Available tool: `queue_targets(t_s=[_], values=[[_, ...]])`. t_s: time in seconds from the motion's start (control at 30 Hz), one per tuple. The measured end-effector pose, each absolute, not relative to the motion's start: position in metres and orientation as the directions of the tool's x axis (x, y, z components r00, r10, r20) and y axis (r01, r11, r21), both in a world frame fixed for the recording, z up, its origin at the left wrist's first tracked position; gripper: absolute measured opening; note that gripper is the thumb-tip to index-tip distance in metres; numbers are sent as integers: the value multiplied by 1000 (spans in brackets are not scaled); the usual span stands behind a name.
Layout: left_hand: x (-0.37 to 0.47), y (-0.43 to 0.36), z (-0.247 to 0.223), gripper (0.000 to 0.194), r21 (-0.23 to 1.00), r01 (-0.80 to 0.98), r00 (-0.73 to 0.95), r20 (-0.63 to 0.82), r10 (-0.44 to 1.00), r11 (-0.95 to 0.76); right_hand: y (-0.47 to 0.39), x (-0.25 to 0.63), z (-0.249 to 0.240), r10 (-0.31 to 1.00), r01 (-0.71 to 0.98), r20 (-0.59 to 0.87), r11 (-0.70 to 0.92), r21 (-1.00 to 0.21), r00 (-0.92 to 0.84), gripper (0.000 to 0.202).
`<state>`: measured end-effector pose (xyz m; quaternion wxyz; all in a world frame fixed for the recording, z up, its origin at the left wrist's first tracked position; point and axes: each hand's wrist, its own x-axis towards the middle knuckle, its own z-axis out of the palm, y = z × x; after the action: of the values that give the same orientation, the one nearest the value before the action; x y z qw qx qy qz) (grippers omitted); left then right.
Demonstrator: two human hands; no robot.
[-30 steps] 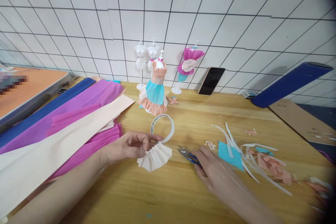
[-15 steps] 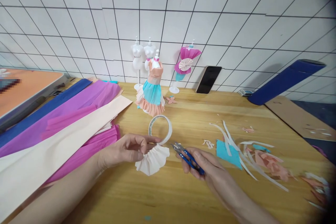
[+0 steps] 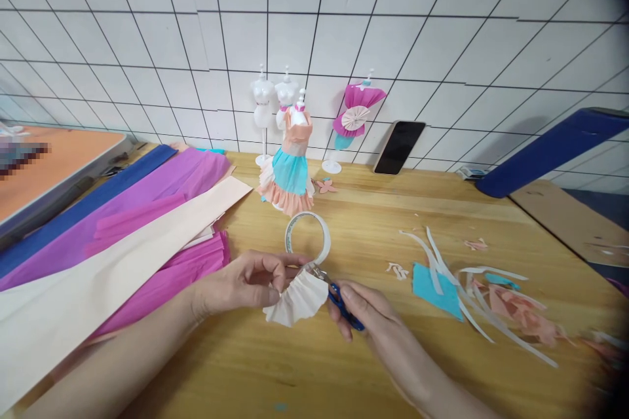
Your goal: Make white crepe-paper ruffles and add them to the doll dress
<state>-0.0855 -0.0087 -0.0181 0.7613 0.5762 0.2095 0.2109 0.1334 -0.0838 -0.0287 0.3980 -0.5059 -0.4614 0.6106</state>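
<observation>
My left hand (image 3: 255, 281) is closed on a gathered piece of white crepe paper (image 3: 297, 301), pinched along its upper edge. A roll of double-sided tape (image 3: 325, 245) stands on edge just behind it, touching or close to the left fingertips. In my right hand (image 3: 363, 314) is a pair of blue-handled thread snips (image 3: 344, 308). Their blades lie at the paper's upper right edge, by the foot of the tape roll. Whether the blades are closed on the tape or the paper I cannot tell.
Behind the tape stands a mini mannequin in a ruffled dress (image 3: 289, 170); other mannequins (image 3: 263, 101) and a phone (image 3: 400, 147) are near the wall. Crepe sheets (image 3: 162, 236) lie left. Paper strips and scraps (image 3: 521, 308) lie right, before a blue roll (image 3: 545, 154).
My right hand has moved left, bringing the snips' blades from beside the white paper to its upper edge. The left hand keeps its pinch. The view has shifted slightly.
</observation>
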Motion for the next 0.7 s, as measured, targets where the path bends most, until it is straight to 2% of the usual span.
queue_targets(t_s=[0.27,0.5,0.7], values=[[-87,-8,-17,19,962,-133,814,-31,580,238,-87,135,-34,944,-36,-280,-290,-956,-176,48],[-83,-9,-14,19,976,-49,839,-74,540,210,-84,135,-41,948,-43,-247,-261,-964,-203,48],[-84,-8,-13,18,977,-55,841,-66,536,206,-83,138,-46,938,-48,-273,-289,-956,-212,49]])
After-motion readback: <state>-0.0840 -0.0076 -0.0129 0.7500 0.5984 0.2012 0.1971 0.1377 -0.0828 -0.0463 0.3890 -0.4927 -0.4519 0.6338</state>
